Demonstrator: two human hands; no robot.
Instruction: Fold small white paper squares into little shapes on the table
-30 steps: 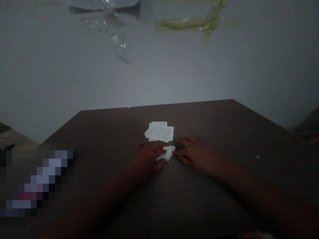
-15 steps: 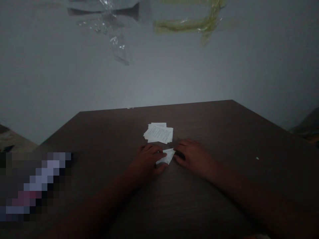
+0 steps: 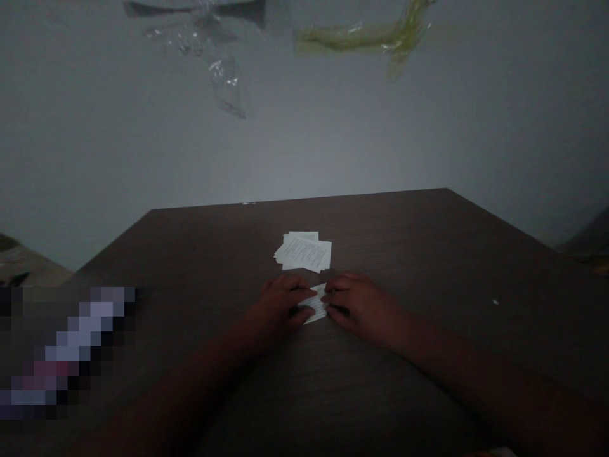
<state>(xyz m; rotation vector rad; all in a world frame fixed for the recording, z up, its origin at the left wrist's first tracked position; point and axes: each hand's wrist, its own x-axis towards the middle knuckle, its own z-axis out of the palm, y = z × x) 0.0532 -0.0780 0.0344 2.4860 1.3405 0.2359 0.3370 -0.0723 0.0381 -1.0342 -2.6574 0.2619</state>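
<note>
As the two hands have drawn closer over the last second, the small folded paper slip (image 3: 316,306) between them has gone from a fanned, wedge-like shape with its tip poking toward the right to a narrower, more compact piece. The left hand (image 3: 280,306) holds the slip's left side, thumb below and fingers curled over it. The right hand (image 3: 364,306), which lay flatter and a little further right a second ago, has slid inward, and its fingers now close narrowly on the slip's right edge. The slip lies low against the dark wood-grain counter (image 3: 428,254), near the middle and just in front of a loose stack of printed slips (image 3: 304,252), close to it but apart. That stack has not moved. Open counter spreads to both sides and behind the stack up to the far edge, which meets a pale wall (image 3: 95,158) carrying scraps of clear tape (image 3: 228,89) and yellowish tape (image 3: 361,39). To the right lies only a tiny white speck (image 3: 495,302), well apart from the hands. On the left a blurred patch (image 3: 61,355) hides whatever lies near that corner, and both forearms cover the near side.
</note>
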